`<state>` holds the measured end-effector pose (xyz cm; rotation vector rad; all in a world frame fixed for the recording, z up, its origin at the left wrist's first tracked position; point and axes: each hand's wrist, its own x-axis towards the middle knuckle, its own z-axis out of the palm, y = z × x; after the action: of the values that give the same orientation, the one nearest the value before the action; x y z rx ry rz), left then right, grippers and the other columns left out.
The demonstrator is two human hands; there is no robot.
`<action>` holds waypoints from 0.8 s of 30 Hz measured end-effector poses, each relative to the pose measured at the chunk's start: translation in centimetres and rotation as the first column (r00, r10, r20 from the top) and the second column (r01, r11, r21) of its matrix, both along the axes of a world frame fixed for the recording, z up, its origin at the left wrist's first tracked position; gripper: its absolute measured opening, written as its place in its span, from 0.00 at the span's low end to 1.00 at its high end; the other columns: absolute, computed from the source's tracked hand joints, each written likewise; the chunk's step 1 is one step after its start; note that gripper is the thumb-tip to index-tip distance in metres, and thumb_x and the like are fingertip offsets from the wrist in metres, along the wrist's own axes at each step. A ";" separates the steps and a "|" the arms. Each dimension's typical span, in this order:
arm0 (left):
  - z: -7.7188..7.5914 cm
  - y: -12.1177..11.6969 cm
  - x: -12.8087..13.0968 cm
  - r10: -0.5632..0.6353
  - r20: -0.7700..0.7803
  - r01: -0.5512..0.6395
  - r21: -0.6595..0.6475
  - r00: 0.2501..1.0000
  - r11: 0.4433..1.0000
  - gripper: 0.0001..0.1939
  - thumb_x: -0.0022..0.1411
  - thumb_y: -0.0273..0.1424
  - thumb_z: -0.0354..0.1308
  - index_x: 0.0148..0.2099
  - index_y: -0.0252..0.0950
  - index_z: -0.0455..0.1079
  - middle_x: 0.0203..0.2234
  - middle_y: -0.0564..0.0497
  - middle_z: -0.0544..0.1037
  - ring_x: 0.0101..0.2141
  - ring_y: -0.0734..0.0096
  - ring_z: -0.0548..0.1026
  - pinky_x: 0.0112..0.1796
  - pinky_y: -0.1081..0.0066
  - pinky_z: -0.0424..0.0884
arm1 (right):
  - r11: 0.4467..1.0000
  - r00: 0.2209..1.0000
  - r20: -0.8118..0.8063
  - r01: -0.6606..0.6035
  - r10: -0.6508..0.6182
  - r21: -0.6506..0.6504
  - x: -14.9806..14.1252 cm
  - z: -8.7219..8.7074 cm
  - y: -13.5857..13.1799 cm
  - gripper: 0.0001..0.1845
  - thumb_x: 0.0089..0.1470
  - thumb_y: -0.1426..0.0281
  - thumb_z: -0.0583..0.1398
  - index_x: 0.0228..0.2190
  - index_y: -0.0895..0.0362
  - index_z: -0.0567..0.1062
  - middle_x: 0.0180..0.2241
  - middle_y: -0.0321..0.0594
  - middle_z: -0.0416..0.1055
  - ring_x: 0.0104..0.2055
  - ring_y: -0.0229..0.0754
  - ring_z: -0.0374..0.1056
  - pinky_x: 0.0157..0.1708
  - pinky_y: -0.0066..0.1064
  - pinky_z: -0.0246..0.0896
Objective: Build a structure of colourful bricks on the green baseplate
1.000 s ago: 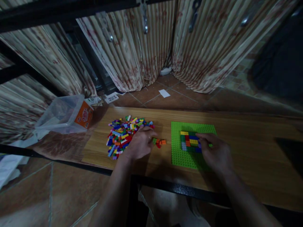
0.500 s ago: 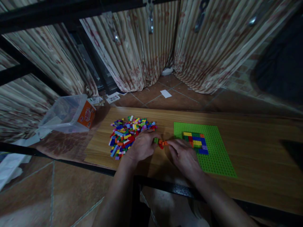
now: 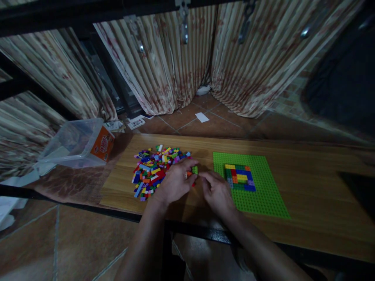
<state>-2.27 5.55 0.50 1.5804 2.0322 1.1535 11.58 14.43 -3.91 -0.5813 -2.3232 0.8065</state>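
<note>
Since the frame a second earlier, my right hand [image 3: 218,191] has left the built block [image 3: 240,177] and crossed to my left hand [image 3: 175,178]. From the left: loose bricks [image 3: 155,171] lie heaped on the wooden surface [image 3: 316,195]. Beside them, palm down, my left hand has thumb and forefinger slightly parted about a green brick [image 3: 195,170] (an orange brick [image 3: 189,175] shows partly). Step in hand, as I judge it: handling small bricks; the next move calls for a fine pinch. My right forearm slants inward, fingertips drawn together just beside the green brick; whether they hold anything, I cannot tell. Rightmost, the built block sits on the green baseplate [image 3: 263,203].
</note>
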 end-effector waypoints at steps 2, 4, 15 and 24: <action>-0.2 0.2 0.3 -0.001 -0.004 0.001 0.004 1.000 1.000 0.22 0.58 0.22 0.58 0.55 0.36 0.68 0.48 0.46 0.76 0.44 0.66 0.76 0.48 0.64 0.74 | 0.993 0.997 -0.057 0.043 -0.050 -0.107 0.6 0.6 0.1 0.12 0.60 0.73 0.52 0.40 0.55 0.75 0.40 0.43 0.77 0.42 0.43 0.72 0.44 0.35 0.66; -0.2 0.6 0.9 -0.029 -0.024 0.029 0.007 0.999 1.000 0.22 0.58 0.22 0.58 0.55 0.36 0.67 0.48 0.47 0.75 0.45 0.67 0.75 0.48 0.65 0.73 | 0.970 0.994 -0.078 0.056 -0.076 -0.238 1.1 1.0 0.2 0.12 0.60 0.68 0.55 0.43 0.55 0.75 0.40 0.42 0.77 0.41 0.42 0.73 0.42 0.34 0.67; -1.2 3.0 5.4 -0.048 -0.213 0.066 0.083 0.976 0.994 0.23 0.60 0.20 0.56 0.57 0.36 0.64 0.46 0.46 0.73 0.47 0.65 0.73 0.50 0.64 0.72 | 0.793 0.964 -0.190 0.035 -0.188 -0.609 3.3 1.3 2.4 0.13 0.49 0.63 0.65 0.37 0.56 0.79 0.37 0.41 0.78 0.39 0.43 0.73 0.41 0.35 0.67; -1.7 4.6 7.7 -0.088 -0.106 0.102 0.132 0.990 0.986 0.24 0.60 0.22 0.58 0.58 0.40 0.62 0.48 0.48 0.72 0.42 0.70 0.75 0.49 0.66 0.73 | 0.935 0.984 -0.037 0.151 -0.172 -0.319 7.0 2.7 5.1 0.14 0.56 0.64 0.59 0.42 0.54 0.78 0.41 0.42 0.76 0.43 0.44 0.72 0.45 0.37 0.66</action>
<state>5.39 10.11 -1.24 1.8144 1.9505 1.2242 18.62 19.57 -1.22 -0.8591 -2.0686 1.1096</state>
